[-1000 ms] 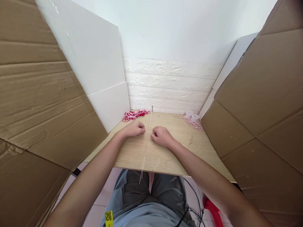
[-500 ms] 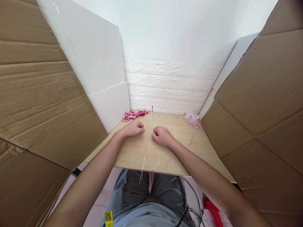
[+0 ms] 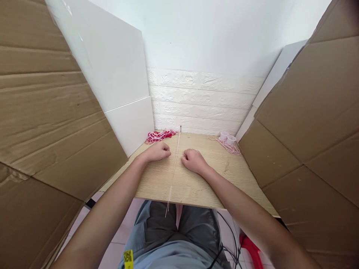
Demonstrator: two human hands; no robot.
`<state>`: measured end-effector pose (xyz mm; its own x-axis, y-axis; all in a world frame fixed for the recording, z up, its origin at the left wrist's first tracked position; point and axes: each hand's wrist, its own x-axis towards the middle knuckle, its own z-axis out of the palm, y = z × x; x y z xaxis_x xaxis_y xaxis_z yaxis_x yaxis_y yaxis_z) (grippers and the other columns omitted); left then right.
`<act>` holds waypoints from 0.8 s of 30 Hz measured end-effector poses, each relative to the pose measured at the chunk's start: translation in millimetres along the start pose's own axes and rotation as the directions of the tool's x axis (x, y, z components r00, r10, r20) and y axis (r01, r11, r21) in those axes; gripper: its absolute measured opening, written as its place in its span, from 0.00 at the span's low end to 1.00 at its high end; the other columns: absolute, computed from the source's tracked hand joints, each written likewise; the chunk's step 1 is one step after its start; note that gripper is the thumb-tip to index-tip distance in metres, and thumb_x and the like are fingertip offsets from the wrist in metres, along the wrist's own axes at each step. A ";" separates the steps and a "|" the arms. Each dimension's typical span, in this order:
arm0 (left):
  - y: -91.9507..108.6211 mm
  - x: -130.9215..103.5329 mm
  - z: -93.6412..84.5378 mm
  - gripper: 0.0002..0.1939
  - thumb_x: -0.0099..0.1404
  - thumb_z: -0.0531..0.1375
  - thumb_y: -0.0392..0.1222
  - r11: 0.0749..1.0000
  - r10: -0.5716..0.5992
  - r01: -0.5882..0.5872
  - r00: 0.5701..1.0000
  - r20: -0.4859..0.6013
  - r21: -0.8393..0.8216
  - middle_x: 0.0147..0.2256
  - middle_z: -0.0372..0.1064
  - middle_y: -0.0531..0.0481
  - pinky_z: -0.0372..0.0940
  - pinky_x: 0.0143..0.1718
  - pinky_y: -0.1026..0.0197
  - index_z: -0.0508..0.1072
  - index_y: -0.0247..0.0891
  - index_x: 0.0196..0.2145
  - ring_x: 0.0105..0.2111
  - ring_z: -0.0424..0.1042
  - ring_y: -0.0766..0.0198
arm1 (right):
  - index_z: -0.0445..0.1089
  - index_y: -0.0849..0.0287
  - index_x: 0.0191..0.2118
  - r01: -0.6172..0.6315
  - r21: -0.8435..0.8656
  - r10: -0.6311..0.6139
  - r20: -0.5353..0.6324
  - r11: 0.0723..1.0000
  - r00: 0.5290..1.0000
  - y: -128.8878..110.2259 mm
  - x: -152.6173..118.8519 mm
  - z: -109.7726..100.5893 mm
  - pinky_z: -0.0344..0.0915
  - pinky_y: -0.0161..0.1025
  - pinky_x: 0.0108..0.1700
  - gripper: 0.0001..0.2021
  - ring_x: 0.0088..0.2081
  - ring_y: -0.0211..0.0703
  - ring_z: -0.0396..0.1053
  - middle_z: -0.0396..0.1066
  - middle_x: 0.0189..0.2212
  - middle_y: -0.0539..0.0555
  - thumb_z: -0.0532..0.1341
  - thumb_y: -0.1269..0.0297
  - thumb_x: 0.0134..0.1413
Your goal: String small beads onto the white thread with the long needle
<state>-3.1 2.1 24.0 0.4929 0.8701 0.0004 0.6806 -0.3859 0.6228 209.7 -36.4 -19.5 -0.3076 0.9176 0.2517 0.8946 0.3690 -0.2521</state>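
Observation:
A pale cord (image 3: 173, 172) runs from a small dark hook (image 3: 180, 128) at the back of the wooden table (image 3: 207, 190) down to the front edge, where its loose ends hang over. Just left of the cord, my left hand (image 3: 159, 151) is closed in a pinch on a thin thread. My right hand (image 3: 193, 160) is closed on the right side, also pinching thread. Between the two hands, the thin thread crosses the cord. The fingertips and any knot there are too small to make out.
Red and white yarn (image 3: 159, 136) lies heaped at the back left. Pink cord (image 3: 231, 148) lies beside two clear plastic cups (image 3: 230, 140) at the back right. Cardboard panels (image 3: 303, 149) stand on both sides, and a white brick-patterned wall (image 3: 207, 101) closes the back.
Both hands have moved slightly apart, the left a little to the left and the right a little to the right. Both stay closed.

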 end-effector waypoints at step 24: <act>-9.4 6.1 -2.3 0.14 0.54 0.56 0.48 0.993 -0.077 0.084 0.993 -0.086 0.078 0.17 0.63 0.52 0.50 0.22 0.61 0.70 0.37 0.18 0.20 0.61 0.64 | 0.67 0.57 0.38 -0.108 0.563 0.177 -0.069 0.819 0.982 3.1 -2.5 -7.9 0.57 0.34 0.31 0.08 0.27 0.38 0.65 0.68 0.24 0.47 0.56 0.66 0.50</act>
<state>-7.8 11.7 20.0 0.3904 0.9204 0.0201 0.7598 -0.3345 0.5576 215.8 -38.7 -13.5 -0.1212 0.9562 0.2666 0.5835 0.2859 -0.7601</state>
